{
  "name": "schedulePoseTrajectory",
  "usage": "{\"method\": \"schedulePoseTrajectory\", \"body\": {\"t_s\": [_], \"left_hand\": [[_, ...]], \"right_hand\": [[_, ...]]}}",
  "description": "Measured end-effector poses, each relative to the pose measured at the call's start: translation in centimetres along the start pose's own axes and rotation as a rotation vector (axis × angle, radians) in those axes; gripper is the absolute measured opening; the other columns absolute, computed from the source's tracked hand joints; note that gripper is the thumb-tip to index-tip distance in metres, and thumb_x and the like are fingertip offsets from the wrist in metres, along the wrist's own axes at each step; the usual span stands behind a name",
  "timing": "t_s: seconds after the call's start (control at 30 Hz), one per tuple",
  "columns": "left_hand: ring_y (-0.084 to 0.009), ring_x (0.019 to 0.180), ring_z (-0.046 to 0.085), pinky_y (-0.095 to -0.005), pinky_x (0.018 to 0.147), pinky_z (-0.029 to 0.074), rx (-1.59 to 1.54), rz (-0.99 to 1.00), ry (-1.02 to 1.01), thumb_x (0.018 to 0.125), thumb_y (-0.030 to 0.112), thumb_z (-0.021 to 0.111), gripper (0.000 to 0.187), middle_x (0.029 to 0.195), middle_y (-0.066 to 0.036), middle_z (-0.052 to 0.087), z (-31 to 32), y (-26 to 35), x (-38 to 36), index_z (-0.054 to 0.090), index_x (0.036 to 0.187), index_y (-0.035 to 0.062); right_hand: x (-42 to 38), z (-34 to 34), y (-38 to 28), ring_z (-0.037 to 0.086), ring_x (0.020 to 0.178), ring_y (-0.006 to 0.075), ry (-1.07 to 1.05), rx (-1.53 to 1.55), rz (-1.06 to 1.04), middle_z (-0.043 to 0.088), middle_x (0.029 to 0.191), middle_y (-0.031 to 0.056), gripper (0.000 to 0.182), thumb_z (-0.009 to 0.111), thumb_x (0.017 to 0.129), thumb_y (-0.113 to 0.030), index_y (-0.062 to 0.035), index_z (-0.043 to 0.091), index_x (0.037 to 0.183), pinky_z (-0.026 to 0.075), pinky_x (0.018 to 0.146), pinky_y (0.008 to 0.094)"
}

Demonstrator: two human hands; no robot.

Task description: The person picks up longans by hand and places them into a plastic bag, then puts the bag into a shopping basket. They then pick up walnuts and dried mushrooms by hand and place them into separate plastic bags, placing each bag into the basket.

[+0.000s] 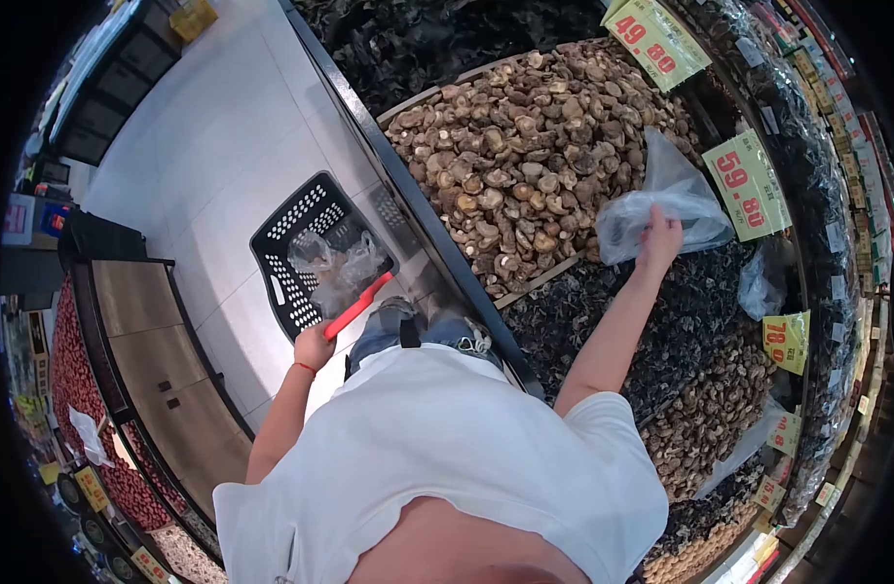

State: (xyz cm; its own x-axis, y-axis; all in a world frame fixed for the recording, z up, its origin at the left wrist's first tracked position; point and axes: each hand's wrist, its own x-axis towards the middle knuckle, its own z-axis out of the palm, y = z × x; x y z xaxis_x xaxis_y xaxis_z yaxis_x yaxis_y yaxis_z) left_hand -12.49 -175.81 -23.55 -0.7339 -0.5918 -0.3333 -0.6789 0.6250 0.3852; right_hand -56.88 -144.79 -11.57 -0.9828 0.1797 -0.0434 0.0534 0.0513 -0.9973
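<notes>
My left hand (315, 347) is closed round the red handle (357, 307) of a black shopping basket (279, 249). Inside the basket lie clear plastic bags (342, 273) with contents I cannot make out. Over on the right, my right hand (660, 237) has its fingers on a clear plastic bag (705, 211), which looks crumpled and rests at the edge of a heap of dried mushrooms (525, 156). Black dried fungus (574, 311) lies just below that hand, under my forearm.
Yellow price signs (746, 185) stand along the bin's far side. Another plastic bag (762, 282) lies near them. The bin's dark rim (408, 185) runs beside the tiled floor (223, 175). Wooden cabinets (160, 360) and a bin of red goods (74, 375) stand at the left.
</notes>
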Motion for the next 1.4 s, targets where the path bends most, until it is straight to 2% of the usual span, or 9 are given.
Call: {"method": "schedulePoseTrajectory", "body": {"t_s": [0.33,0.53,0.63,0.73,0.97,1.13,1.2,1.27,1.4], "left_hand": [[-0.0225,0.096,0.05,-0.0327,0.083,0.039,-0.481,0.216,-0.014,0.066,0.014,0.067,0.071,0.104,-0.011,0.051,-7.2,5.7,5.2,0.03,0.127,0.0071],[-0.0215,0.107,0.045,-0.0336,0.088,0.035,-0.719,0.578,0.112,0.066,0.012,0.067,0.076,0.113,-0.011,0.047,-12.3,14.4,11.4,0.025,0.129,0.0075],[-0.0219,0.109,0.043,-0.0314,0.089,0.035,-0.882,0.713,0.009,0.063,0.01,0.068,0.083,0.118,-0.013,0.042,-12.0,18.1,12.8,0.018,0.13,0.0059],[-0.0172,0.095,0.05,-0.0282,0.082,0.041,-1.118,0.595,-0.012,0.068,0.001,0.059,0.054,0.105,-0.011,0.049,-10.6,18.1,13.6,0.037,0.118,0.0009],[-0.0081,0.067,0.048,-0.0216,0.061,0.04,-1.516,0.365,-0.123,0.08,0.002,0.044,0.021,0.077,-0.002,0.053,-12.9,16.8,14.6,0.051,0.099,0.0008],[-0.0095,0.064,0.047,-0.0221,0.059,0.039,-1.951,0.259,-0.316,0.083,0.011,0.039,0.022,0.075,-0.002,0.052,-14.4,15.0,15.3,0.052,0.098,0.001],[-0.011,0.066,0.048,-0.0244,0.059,0.039,-2.161,0.076,-0.445,0.083,0.014,0.037,0.025,0.078,-0.003,0.053,-14.2,14.0,15.6,0.051,0.099,0.0004],[-0.0116,0.066,0.049,-0.0249,0.058,0.04,-2.163,0.099,-0.48,0.084,0.016,0.037,0.026,0.08,-0.004,0.054,-14.6,13.9,15.4,0.051,0.1,0.0004],[-0.0124,0.065,0.05,-0.0259,0.058,0.04,-2.24,0.236,-0.615,0.086,0.02,0.035,0.03,0.08,-0.005,0.054,-15.1,12.6,15.8,0.049,0.102,-0.0003]], "right_hand": [[-6.6,5.7,-7.5,0.054,0.08,0.0127,0.085,0.169,-0.519,0.055,0.092,0.0095,0.028,0.051,0.078,0.0,0.0033,0.046,0.105,0.044,0.07,0.024],[-14.3,14.4,-3.2,0.051,0.09,0.0138,-0.502,-0.198,-0.454,0.053,0.099,0.0089,0.032,0.055,0.077,-0.002,0.0022,0.044,0.106,0.041,0.078,0.0262],[-17.6,18.0,-2.9,0.055,0.08,0.0259,-0.899,-0.138,-0.413,0.056,0.086,0.0172,0.029,0.058,0.075,-0.018,0.003,0.052,0.093,0.042,0.071,0.0336],[-18.2,19.8,-5.7,0.05,0.097,0.0269,-1.156,-0.29,-0.654,0.051,0.104,0.0157,0.039,0.06,0.073,-0.015,-0.0002,0.048,0.108,0.038,0.084,0.0337],[-14.4,21.5,-4.6,0.048,0.09,0.0363,-0.941,-0.268,-0.708,0.054,0.096,0.0187,0.037,0.059,0.071,-0.027,-0.0016,0.053,0.098,0.033,0.084,0.0416],[-12.3,19.5,-4.2,0.053,0.083,0.0343,-1.19,-1.003,-0.556,0.057,0.088,0.0189,0.035,0.062,0.067,-0.026,-0.003,0.058,0.093,0.04,0.075,0.0391],[-12.3,19.0,-4.4,0.055,0.081,0.0325,-1.158,-0.904,-0.583,0.058,0.084,0.0179,0.036,0.063,0.064,-0.025,-0.0033,0.057,0.093,0.043,0.072,0.0379],[-12.0,18.8,-4.3,0.045,0.106,0.0332,-1.301,-0.953,-0.483,0.045,0.116,0.0221,0.065,0.067,0.061,-0.026,-0.0015,0.042,0.116,0.036,0.088,0.0366],[-11.6,18.8,-4.5,0.054,0.086,0.0311,-1.369,-0.886,-0.448,0.057,0.093,0.0174,0.047,0.064,0.064,-0.025,-0.0034,0.052,0.103,0.042,0.076,0.0374]]}}
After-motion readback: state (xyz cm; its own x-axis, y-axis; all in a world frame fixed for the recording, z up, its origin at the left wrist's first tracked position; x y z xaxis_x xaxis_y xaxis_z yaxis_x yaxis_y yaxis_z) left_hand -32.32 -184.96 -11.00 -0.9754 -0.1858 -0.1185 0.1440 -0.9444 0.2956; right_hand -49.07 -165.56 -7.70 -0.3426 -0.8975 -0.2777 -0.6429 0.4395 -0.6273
